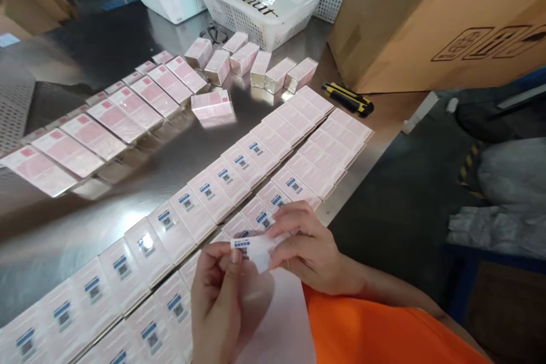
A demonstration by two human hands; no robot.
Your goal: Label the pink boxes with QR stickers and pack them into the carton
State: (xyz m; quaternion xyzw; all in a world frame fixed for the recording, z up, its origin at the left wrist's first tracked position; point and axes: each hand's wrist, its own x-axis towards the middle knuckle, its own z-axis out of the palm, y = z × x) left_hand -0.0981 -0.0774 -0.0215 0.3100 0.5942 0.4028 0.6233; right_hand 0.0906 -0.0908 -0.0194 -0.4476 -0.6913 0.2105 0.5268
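Note:
A small white QR-code sticker (241,245) with blue print is pinched between the thumb and fingers of my left hand (216,298). My right hand (310,247) grips the other side of the same white piece, a blank paper part (259,252); whether it is the sticker's backing I cannot tell. Both hands are above two long rows of flat pale-pink boxes (194,213). Many of these boxes carry the same blue-and-black sticker, while those at the far end (330,148) show plain tops. Below my hands, a pale sheet (277,324) hangs down beside the orange clothing.
Film-wrapped pink boxes (143,99) stand in a block at left, with several loose ones (245,58) farther back. A yellow-black box cutter (348,99) lies near a large carton (409,23). White perforated baskets (264,25) line the back of the metal table (170,156).

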